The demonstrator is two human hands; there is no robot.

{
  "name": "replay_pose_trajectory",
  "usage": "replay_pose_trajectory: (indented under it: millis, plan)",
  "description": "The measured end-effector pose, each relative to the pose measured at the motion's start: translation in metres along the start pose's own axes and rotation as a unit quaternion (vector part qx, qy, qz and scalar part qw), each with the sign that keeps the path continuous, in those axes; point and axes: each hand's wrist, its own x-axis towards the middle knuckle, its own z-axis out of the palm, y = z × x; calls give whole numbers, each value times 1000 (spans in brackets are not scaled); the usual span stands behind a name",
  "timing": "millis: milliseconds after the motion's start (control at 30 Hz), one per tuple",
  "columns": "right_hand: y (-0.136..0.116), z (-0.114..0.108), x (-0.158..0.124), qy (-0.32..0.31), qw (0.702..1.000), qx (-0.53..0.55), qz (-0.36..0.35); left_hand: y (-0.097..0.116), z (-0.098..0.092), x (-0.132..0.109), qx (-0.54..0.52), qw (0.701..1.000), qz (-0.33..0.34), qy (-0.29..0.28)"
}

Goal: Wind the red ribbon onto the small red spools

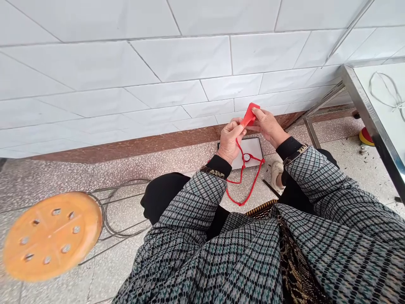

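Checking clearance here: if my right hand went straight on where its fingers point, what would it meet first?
Probably the left hand, just past the red strip the right hand pinches too.

Small red flat piece: matt and soft-looking, cloth or thin plastic, cannot tell which. Thin red cord: smooth string, slight sheen. Checked grey-green jacket sleeves: coarse woven cloth, matt. Black trousers: plain matt fabric. White wall tiles: glazed ceramic, glossy, smooth. Brown skirting band: polished stone look, shiny. Speckled pink-grey floor: terrazzo, smooth, dull sheen. Round orange stool seat: moulded plastic, semi-gloss. Stool frame: thin metal wire, dull grey. Table edge: bare metal, brushed, reflective. White table top: glossy, smooth. White flat panel on the floor: smooth face, dark rim, material unclear.
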Motion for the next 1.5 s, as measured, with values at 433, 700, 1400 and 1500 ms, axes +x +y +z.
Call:
replay_pose_trajectory:
  millis: [433, 700, 1400, 1500]
  plan:
    - [-7, 3, -2, 22, 1000, 3, -2, 2, -5, 1, 84, 993, -81, -26]
    - [-9, -2, 2, 28, 999, -1, 19, 11, -10, 6, 277, 956, -46, -81]
    - [-9, -14, 8, -72, 979, -77, 176, 15, -12, 14, 314, 948, -36, -36]
    - [-9, -16, 6, -90, 977, -81, 174, 17, -15, 14, 285, 952, -88, -66]
